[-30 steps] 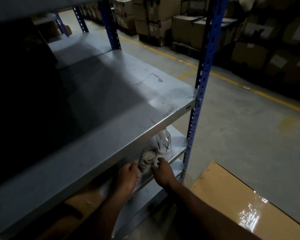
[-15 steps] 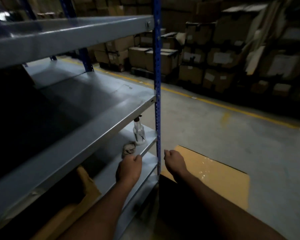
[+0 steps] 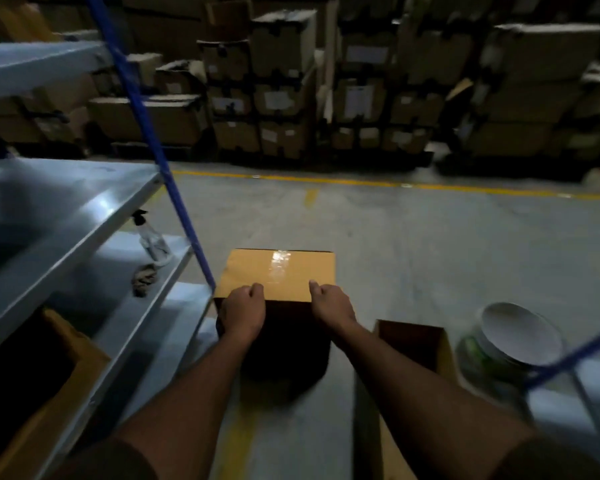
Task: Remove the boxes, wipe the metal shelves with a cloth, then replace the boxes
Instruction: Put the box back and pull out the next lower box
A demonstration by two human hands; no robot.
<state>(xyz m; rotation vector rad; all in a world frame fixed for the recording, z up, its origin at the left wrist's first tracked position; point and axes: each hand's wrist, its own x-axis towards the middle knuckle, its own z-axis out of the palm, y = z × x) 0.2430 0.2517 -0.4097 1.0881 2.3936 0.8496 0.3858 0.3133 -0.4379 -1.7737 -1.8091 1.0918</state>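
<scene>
— Both hands are on the sealed cardboard box [image 3: 280, 274]: the left hand [image 3: 244, 310] curls over its near left top edge, the right hand [image 3: 330, 305] curls over its near right top edge, fingers bent down onto the taped lid.

— Is it lifted?

— Cannot tell; its lower part is in deep shadow. It sits on or just above the concrete floor [image 3: 430, 244], straight ahead of the arms.

— And the shelves?

— Left of the left hand stands the metal shelving [image 3: 80, 216] with its blue upright [image 3: 174, 188]. On a lower shelf, just left of the grip, lies a crumpled cloth [image 3: 145, 278], and touching or just beyond it a clear spray bottle [image 3: 151, 240] stands upright. Another box [image 3: 42, 386] sits on the shelf beneath, nearer the person.

— To the right?

— An open box [image 3: 416, 344] just beside the right forearm, then a stack of white plates [image 3: 520, 332]. Stacked cartons [image 3: 284, 98] line the far wall beyond a yellow floor line [image 3: 361, 183].
</scene>
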